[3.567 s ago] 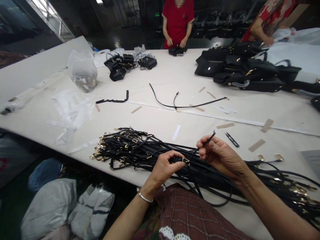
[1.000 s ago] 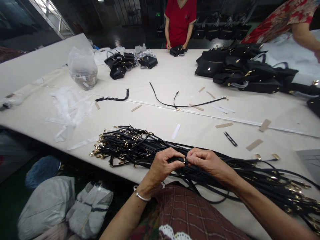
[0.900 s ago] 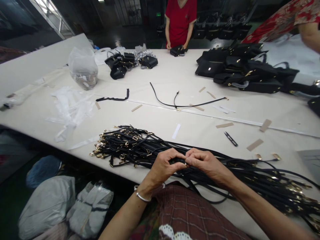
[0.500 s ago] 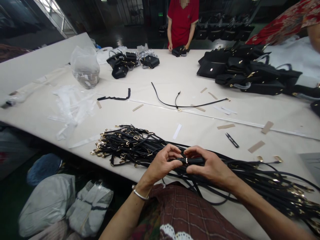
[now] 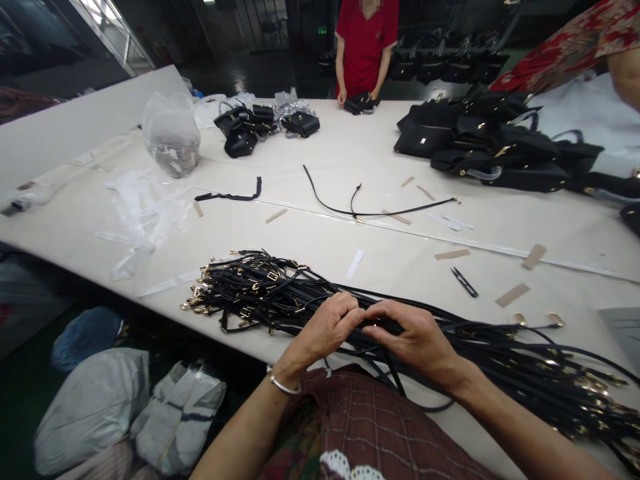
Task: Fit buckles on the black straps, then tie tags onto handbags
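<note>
A long heap of thin black straps with gold buckles and clips lies along the near edge of the cream table. My left hand and my right hand meet over the heap's middle. Both have curled fingers pinched on one black strap where its small gold buckle sits between the fingertips. The strap's loose end drops toward my lap. Small black thread snips lie to the right, beyond my right hand.
A single black strap and a short black piece lie mid-table among paper slips. Clear plastic bags sit at left, black handbags at far right and back. One person in red stands opposite; another's arm shows at right. Bundles lie on the floor.
3.6 s ago my right hand held the strap's end raised and apart from the left. It has come down to the buckle, and both hands now pinch close together, lower on the heap.
</note>
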The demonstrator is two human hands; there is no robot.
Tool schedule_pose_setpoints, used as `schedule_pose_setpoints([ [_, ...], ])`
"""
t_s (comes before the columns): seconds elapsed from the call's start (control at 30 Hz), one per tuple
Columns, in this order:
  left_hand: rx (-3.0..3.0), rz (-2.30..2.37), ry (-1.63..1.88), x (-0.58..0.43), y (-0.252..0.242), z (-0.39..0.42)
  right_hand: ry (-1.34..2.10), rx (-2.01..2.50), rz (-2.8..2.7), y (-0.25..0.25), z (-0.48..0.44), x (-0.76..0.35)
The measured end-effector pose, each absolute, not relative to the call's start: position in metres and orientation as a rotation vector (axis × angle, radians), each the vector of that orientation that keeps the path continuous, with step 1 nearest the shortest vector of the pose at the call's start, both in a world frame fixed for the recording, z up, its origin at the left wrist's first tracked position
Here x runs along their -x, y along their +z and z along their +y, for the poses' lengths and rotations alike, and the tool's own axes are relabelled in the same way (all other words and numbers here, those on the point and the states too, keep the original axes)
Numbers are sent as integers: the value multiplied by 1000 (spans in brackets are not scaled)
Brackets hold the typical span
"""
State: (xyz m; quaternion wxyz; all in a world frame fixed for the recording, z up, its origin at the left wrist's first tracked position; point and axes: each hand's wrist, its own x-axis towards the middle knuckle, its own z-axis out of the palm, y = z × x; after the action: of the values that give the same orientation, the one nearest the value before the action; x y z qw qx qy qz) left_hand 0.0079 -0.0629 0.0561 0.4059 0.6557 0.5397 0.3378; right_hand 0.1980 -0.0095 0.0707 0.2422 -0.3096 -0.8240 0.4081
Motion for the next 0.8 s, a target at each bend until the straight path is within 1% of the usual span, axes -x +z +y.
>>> schedule_pose_setpoints([
  [0.17,-1579,1299,956,-16,57,-63,1387,1078,-2200,79,-5,-198],
  [0.33,-1382,1356,1049,6,59,-72,1401,1239,-2095,75,-2,-200],
  [0.43,-1176,1405,1076,40,47,-82,1497,1281,-1982,71,4,-208],
  [0.53,-860,1473,1298,76,27,-92,1631,1284,-1729,70,14,-223],
  [0.6,-751,1525,1411,89,17,-96,1759,1277,-1549,70,18,-231],
  [0.67,-855,1495,1370,83,16,-96,1924,1225,-1424,72,19,-232],
  [0.8,-1227,1219,1077,29,35,-82,2168,1079,-1274,76,8,-216],
])
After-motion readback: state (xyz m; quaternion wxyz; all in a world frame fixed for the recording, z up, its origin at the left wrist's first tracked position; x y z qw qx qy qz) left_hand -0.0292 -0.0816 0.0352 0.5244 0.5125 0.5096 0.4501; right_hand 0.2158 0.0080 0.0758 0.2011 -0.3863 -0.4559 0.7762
